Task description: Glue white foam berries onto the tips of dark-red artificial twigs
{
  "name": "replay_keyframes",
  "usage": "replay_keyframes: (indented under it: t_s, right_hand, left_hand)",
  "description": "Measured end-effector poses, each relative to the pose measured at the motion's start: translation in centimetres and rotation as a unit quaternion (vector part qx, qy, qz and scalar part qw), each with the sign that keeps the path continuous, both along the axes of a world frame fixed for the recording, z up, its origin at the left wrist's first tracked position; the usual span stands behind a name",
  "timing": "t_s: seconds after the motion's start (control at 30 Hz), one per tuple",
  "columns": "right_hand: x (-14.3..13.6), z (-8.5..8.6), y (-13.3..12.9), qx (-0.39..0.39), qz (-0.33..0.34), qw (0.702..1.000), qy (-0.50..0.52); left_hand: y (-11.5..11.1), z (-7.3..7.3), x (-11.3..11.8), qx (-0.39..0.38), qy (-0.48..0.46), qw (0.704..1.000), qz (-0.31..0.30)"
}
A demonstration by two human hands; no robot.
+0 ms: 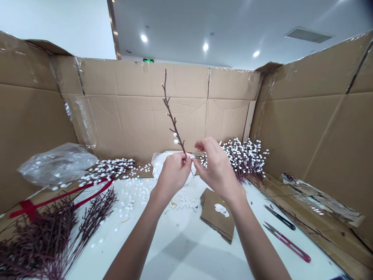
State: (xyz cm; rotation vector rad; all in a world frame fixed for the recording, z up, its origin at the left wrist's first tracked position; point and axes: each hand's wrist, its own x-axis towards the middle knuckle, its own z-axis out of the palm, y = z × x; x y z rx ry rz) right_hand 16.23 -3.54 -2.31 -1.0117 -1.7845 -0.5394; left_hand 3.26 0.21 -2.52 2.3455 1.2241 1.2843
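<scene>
My left hand (175,171) is closed around the lower part of a dark brown artificial twig (173,120). The twig stands nearly upright, with short side stubs and two white berries (175,139) low on its left side. Close beside it, my right hand (216,165) has thumb and fingers apart, the thumb tip near the left fingers. Whether that thumb touches the stem is unclear. Below the hands lie loose white berries (186,203) and a cardboard piece (217,223) bearing a white blob (222,210).
Bare twigs (37,237) with red straps (62,197) fill the left front. Berried branches lie back left (112,169) and back right (244,157). Black snips (280,217) and red-handled snips (288,242) rest at right. Cardboard walls (140,116) enclose the table; a plastic bag (58,165) sits left.
</scene>
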Motion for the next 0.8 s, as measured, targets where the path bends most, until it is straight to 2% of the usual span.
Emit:
replay_keyframes:
  t_s: [0.2, 0.37, 0.5, 0.6, 0.7, 0.8]
  right_hand:
    - [-2.1, -0.8, 0.2, -0.026, -0.051, 0.994, -0.096]
    - [-2.5, -1.1, -0.4, -0.078, -0.050, 0.990, -0.108]
    - [-0.2, -0.6, -0.6, -0.175, 0.006, 0.984, -0.011]
    - [1.5, 0.0, 0.1, -0.180, 0.066, 0.976, 0.108]
    - [1.9, 0.2, 1.2, -0.172, 0.141, 0.945, 0.240]
    - [1.3, 0.1, 2.3, -0.182, 0.187, 0.904, 0.339]
  left_hand:
    - [-0.4, 0.0, -0.3, 0.001, 0.068, 0.995, 0.076]
    - [0.8, -0.5, -0.3, -0.015, 0.071, 0.996, 0.052]
    - [1.9, -1.0, -0.4, -0.041, 0.041, 0.998, -0.010]
    - [2.0, -0.9, -0.6, -0.077, 0.038, 0.992, -0.094]
    - [1.6, -0.7, -0.6, -0.114, 0.054, 0.978, -0.164]
    - [1.2, -0.7, -0.2, -0.122, 0.071, 0.969, -0.203]
